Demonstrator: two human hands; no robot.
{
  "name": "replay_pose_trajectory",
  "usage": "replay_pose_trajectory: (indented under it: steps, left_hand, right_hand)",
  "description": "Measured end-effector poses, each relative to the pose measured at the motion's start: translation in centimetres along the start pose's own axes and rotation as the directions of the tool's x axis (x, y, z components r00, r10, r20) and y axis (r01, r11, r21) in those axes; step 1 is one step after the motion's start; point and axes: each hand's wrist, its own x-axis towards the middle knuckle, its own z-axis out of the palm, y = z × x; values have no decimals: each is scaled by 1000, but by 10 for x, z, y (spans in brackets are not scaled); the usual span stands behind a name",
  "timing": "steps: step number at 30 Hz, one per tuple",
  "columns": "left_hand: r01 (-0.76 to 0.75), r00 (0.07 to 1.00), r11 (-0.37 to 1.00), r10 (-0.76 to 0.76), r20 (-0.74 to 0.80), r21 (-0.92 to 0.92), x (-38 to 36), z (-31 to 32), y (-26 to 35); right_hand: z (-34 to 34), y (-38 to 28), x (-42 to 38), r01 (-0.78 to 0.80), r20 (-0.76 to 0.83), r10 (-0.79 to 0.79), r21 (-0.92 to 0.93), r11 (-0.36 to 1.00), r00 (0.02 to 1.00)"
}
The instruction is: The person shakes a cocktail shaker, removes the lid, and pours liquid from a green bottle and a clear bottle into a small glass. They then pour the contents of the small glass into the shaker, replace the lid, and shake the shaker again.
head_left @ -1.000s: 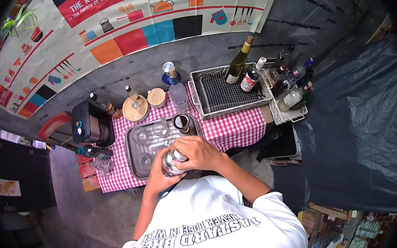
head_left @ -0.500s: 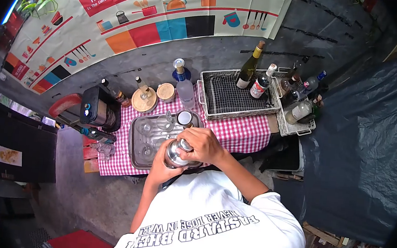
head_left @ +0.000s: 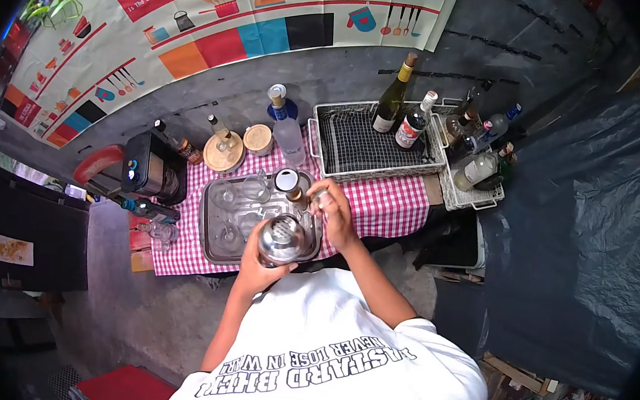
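My left hand point(head_left: 256, 264) is wrapped round a metal cocktail shaker point(head_left: 281, 248), whose strainer top is uncovered and faces up toward me. Just up and to the right, the fingers of my right hand point(head_left: 338, 218) are closed on the small shaker cap point(head_left: 322, 198). Both hands are over the near right part of a metal tray point(head_left: 205, 242). Clear glasses point(head_left: 256, 187) stand on it, and a container with a round white top point(head_left: 287, 180) is near its far right corner.
A red-checked cloth point(head_left: 180, 257) covers the table. Behind the tray stand a frosted bottle point(head_left: 289, 139) and lidded jars point(head_left: 224, 153). A wire basket point(head_left: 367, 177) with two bottles is at the back right, beside a smaller basket point(head_left: 478, 201) of bottles. At left is a black dispenser point(head_left: 153, 175).
My right hand has lifted the cap off the shaker and moved it to the right, baring the strainer holes. My left hand still holds the shaker. The view has shifted slightly.
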Motion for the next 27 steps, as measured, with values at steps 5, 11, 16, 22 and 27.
replay_pose_trajectory:
  steps: [5,11,16,22,27]
  left_hand:
    - [12,989,1000,-16,-149,-25,-18,-25,-6]
    - [17,961,1000,-13,-275,14,-38,-28,-20]
    - [22,938,1000,-23,-347,-6,-48,-23,-22]
    - [14,932,999,0,-363,37,-56,-30,-18]
    - [40,942,999,-29,-334,27,-52,-34,-17]
  right_hand:
    - [-103,166,-38,-453,-241,392,-309,836,888]
    - [-141,174,-23,-531,-348,417,-688,495,840]
    - [-155,168,5,-294,-147,337,-846,444,930]
    - [-161,156,7,-259,-138,344,-905,338,929]
    - [-131,90,-23,-373,-116,521,-827,421,846]
